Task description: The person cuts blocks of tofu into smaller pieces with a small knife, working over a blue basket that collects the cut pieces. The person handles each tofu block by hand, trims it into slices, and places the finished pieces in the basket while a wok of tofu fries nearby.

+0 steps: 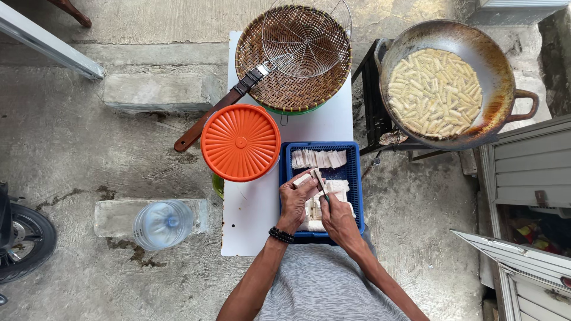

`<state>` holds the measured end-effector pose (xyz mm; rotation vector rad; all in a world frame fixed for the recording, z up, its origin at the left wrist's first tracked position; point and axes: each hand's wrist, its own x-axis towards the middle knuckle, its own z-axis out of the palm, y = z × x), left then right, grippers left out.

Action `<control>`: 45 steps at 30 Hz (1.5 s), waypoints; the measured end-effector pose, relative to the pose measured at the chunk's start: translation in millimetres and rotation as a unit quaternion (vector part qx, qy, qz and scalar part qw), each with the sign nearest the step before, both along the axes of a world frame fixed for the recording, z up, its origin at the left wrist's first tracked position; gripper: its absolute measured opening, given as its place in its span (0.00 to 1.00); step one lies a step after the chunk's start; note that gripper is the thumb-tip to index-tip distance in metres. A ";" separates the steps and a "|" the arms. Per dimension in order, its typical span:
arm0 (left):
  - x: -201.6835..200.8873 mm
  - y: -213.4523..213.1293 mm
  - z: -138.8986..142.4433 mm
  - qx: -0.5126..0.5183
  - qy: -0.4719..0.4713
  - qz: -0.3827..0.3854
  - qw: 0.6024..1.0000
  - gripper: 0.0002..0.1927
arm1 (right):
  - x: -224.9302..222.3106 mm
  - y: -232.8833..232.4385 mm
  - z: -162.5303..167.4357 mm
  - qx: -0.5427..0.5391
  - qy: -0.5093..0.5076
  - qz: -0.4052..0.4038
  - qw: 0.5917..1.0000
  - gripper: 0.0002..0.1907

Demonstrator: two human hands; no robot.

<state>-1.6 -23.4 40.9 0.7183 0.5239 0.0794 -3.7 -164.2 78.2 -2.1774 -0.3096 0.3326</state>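
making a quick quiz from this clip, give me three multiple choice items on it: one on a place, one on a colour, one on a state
1. Where does the wire skimmer lie?
A. on the woven basket
B. in the wok
C. on the ground

2. What colour is the round ribbed lid?
A. blue
B. orange
C. white

3. What is in the wok?
A. nothing
B. clear water only
C. many pale sticks in oil

Answers:
1. A, its mesh rests over the basket.
2. B, it is orange, beside the blue tray.
3. C, pale pieces fill the pan's middle.

The left hand holds a pale piece; the right hand holds a knife over the tray.
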 end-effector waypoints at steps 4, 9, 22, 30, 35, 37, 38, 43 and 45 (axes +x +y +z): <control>-1.1 1.3 -10.8 0.013 0.003 -0.008 1.000 0.18 | 4.7 -2.5 -9.7 0.015 0.113 0.000 0.993 0.14; 3.2 6.5 -25.3 0.025 0.039 -0.029 0.998 0.19 | 6.2 -6.5 -17.8 -0.010 0.021 -0.070 0.997 0.14; 43.1 11.5 -35.4 0.250 0.041 -0.220 0.942 0.27 | 83.8 6.1 -42.3 0.205 0.304 -0.179 0.913 0.13; 45.4 12.7 -40.4 0.198 0.035 -0.075 0.977 0.17 | 113.1 26.2 -46.1 0.009 -0.025 -0.121 0.992 0.20; 42.1 21.7 -44.3 0.004 0.014 -0.040 0.999 0.23 | 97.1 16.7 -40.7 -0.021 -0.186 -0.073 0.979 0.21; 40.1 24.6 -43.7 -0.025 0.011 -0.048 0.998 0.25 | 78.0 12.0 -31.1 -0.018 -0.055 -0.092 0.994 0.17; 40.0 25.9 -42.8 -0.033 0.006 -0.052 0.998 0.26 | 68.7 12.3 -26.4 -0.017 0.010 -0.101 0.995 0.15; 38.9 26.4 -34.7 -0.042 -0.012 -0.084 0.996 0.24 | 38.3 11.6 -6.6 0.003 -0.045 0.019 0.999 0.12; 38.7 26.3 -30.6 -0.035 -0.020 -0.096 0.995 0.23 | 35.6 12.4 -2.0 -0.011 -0.047 0.032 0.998 0.12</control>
